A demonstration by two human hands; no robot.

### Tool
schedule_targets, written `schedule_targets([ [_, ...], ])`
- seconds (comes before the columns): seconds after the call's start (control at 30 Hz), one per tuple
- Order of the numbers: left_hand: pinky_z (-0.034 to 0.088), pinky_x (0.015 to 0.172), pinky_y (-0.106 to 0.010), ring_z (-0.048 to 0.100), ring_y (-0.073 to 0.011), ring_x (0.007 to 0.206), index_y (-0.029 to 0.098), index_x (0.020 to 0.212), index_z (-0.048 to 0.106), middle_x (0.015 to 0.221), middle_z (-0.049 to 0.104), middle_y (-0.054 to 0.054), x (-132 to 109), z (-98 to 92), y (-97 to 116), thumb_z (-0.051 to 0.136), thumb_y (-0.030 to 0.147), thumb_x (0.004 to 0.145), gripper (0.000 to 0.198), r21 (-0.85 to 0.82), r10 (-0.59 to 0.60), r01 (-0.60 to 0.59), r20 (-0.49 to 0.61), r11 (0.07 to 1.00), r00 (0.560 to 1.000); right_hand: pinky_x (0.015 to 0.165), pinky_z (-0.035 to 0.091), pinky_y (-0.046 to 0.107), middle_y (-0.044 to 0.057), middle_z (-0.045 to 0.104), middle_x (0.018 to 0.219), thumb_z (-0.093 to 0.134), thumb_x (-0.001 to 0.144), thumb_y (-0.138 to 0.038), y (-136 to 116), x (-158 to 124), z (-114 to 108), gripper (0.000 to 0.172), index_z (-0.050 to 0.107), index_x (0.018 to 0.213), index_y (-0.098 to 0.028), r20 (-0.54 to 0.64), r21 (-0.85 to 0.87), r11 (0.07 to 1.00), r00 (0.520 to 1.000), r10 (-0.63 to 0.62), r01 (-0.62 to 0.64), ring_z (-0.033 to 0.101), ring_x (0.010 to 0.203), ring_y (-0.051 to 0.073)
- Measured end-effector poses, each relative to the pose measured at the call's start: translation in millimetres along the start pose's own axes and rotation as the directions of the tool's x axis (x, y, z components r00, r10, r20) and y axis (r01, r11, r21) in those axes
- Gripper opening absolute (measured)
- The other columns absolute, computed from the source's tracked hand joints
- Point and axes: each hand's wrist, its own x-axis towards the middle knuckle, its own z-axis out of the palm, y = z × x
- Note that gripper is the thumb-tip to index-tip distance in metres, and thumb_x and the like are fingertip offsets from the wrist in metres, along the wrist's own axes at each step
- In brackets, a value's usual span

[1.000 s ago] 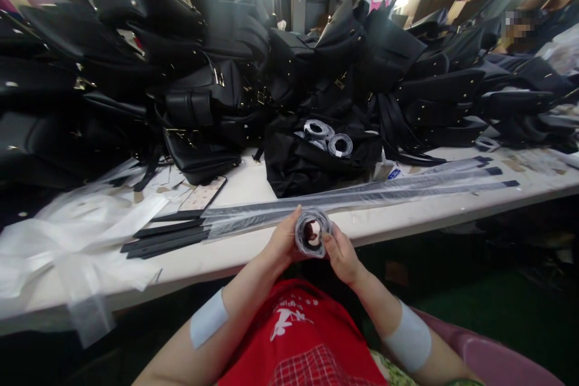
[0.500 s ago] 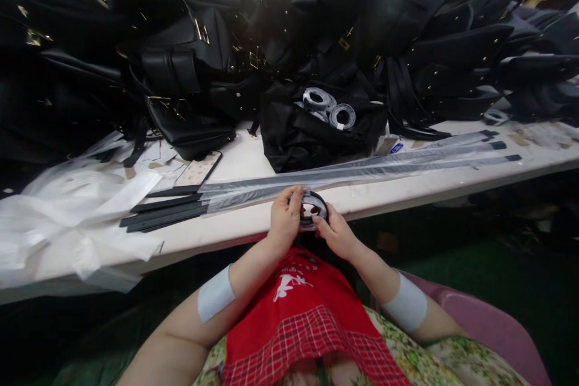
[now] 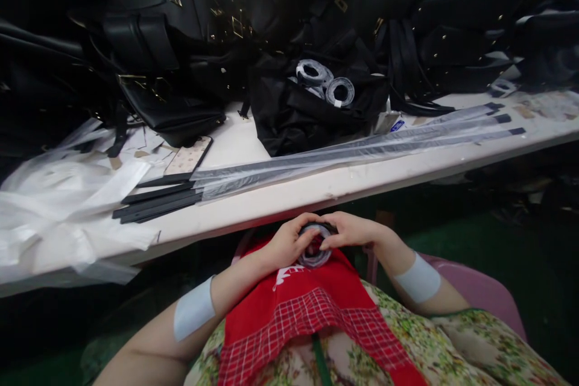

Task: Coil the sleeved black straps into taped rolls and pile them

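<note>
Both my hands grip one coiled strap roll (image 3: 313,255), grey plastic over black, held over my red apron just below the table's front edge. My left hand (image 3: 289,242) wraps its left side, fingers curled. My right hand (image 3: 351,230) pinches its top right rim. Several long plastic-sleeved black straps (image 3: 344,154) lie stretched across the white table (image 3: 280,200) in front of me. More coiled rolls (image 3: 326,83) sit in an open black bag (image 3: 298,117) further back.
A heap of black handbags (image 3: 190,24) fills the back of the table. Crumpled clear plastic (image 3: 63,205) covers the left end. A phone (image 3: 187,157) lies near the bare strap ends (image 3: 154,202). A pink seat (image 3: 474,289) is at my right.
The view tilted down. My hands carried the coiled roll from table-edge height down toward my lap, and the right hand shifted onto its top.
</note>
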Motion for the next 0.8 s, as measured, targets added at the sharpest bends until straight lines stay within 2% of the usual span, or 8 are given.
schedule_targets([
  [0.07, 0.051, 0.061, -0.026, 0.061, -0.0132, 0.059, 0.019, 0.115, 0.056, 0.081, 0.068, -0.002, -5.4, 2.0, -6.3, 0.052, 0.043, 0.092, 0.034, -0.105, -0.082, 0.082, 0.003, 0.991, 0.997, 0.086, 0.050, 0.032, 0.005, 0.069, 0.101, 0.075, 0.075, -0.043, 12.7, 1.6, 10.4, 0.049, 0.064, 0.113, -0.013, -0.017, 0.134, 0.991, 1.000, 0.004, -0.002, 0.064, 0.093, 0.021],
  [0.17, 0.049, 0.055, -0.025, 0.058, -0.0129, 0.051, 0.018, 0.113, 0.054, 0.061, 0.062, 0.004, -11.8, -1.8, -10.6, 0.060, 0.050, 0.086, 0.042, -0.259, -0.168, 0.162, 0.000, 0.952, 0.986, 0.086, 0.050, 0.034, 0.006, 0.068, 0.099, 0.072, 0.076, -0.051, 32.3, 3.6, 23.9, 0.053, 0.063, 0.110, -0.012, -0.098, 0.200, 0.980, 0.995, 0.036, -0.016, 0.063, 0.090, 0.020],
  [0.3, 0.050, 0.057, -0.027, 0.064, -0.0164, 0.057, 0.016, 0.103, 0.059, 0.067, 0.068, -0.004, -15.0, -15.6, -8.6, 0.048, 0.066, 0.086, 0.053, -0.490, -0.228, 0.235, 0.077, 0.839, 0.971, 0.085, 0.048, 0.033, 0.006, 0.068, 0.100, 0.059, 0.086, -0.056, 39.4, 8.2, 34.2, 0.051, 0.063, 0.111, -0.012, -0.095, 0.150, 0.988, 0.994, 0.050, -0.035, 0.061, 0.089, 0.019],
  [0.37, 0.051, 0.057, -0.029, 0.065, -0.0174, 0.058, 0.014, 0.098, 0.061, 0.072, 0.070, -0.008, -14.1, -22.4, -7.3, 0.035, 0.073, 0.087, 0.065, -0.575, -0.248, 0.279, 0.134, 0.769, 0.959, 0.085, 0.048, 0.032, 0.006, 0.068, 0.101, 0.056, 0.088, -0.055, 32.7, 11.2, 33.5, 0.048, 0.064, 0.111, -0.013, -0.045, 0.110, 0.993, 0.998, 0.050, -0.045, 0.061, 0.089, 0.019],
  [0.43, 0.051, 0.055, -0.028, 0.065, -0.0174, 0.057, 0.014, 0.098, 0.061, 0.072, 0.070, -0.008, -12.7, -26.9, -7.1, 0.035, 0.075, 0.085, 0.068, -0.604, -0.262, 0.313, 0.174, 0.733, 0.949, 0.086, 0.048, 0.031, 0.006, 0.068, 0.102, 0.055, 0.089, -0.055, 23.5, 14.6, 30.3, 0.046, 0.065, 0.109, -0.014, 0.020, 0.073, 0.997, 0.999, 0.030, -0.032, 0.061, 0.091, 0.019],
  [0.6, 0.048, 0.052, -0.025, 0.060, -0.0139, 0.051, 0.015, 0.100, 0.060, 0.061, 0.064, 0.000, -16.9, -26.0, -9.4, 0.060, 0.061, 0.081, 0.049, -0.467, -0.247, 0.283, 0.138, 0.838, 0.959, 0.084, 0.048, 0.030, 0.006, 0.067, 0.098, 0.053, 0.089, -0.057, 7.3, 21.4, 28.4, 0.046, 0.066, 0.103, -0.015, 0.042, 0.011, 1.000, 0.999, 0.025, -0.026, 0.060, 0.088, 0.019],
  [0.73, 0.050, 0.063, -0.027, 0.061, -0.0145, 0.063, 0.016, 0.097, 0.064, 0.072, 0.066, -0.001, -28.1, -25.7, -9.0, 0.055, 0.053, 0.087, 0.039, -0.210, -0.145, 0.134, -0.038, 0.969, 0.989, 0.075, 0.047, 0.027, 0.004, 0.065, 0.092, 0.056, 0.086, -0.059, 3.0, 25.7, 33.0, 0.045, 0.066, 0.098, -0.016, 0.025, -0.009, 0.999, 0.998, 0.052, -0.052, 0.057, 0.079, 0.018],
  [0.8, 0.051, 0.074, -0.029, 0.063, -0.0170, 0.077, 0.017, 0.097, 0.067, 0.084, 0.069, -0.004, -32.8, -28.7, -8.0, 0.051, 0.049, 0.090, 0.037, -0.095, -0.094, 0.085, -0.099, 0.992, 0.991, 0.061, 0.043, 0.024, 0.002, 0.059, 0.076, 0.050, 0.088, -0.063, 3.8, 30.2, 33.2, 0.049, 0.064, 0.092, -0.017, 0.035, 0.019, 0.998, 0.998, 0.059, -0.060, 0.050, 0.064, 0.014],
])
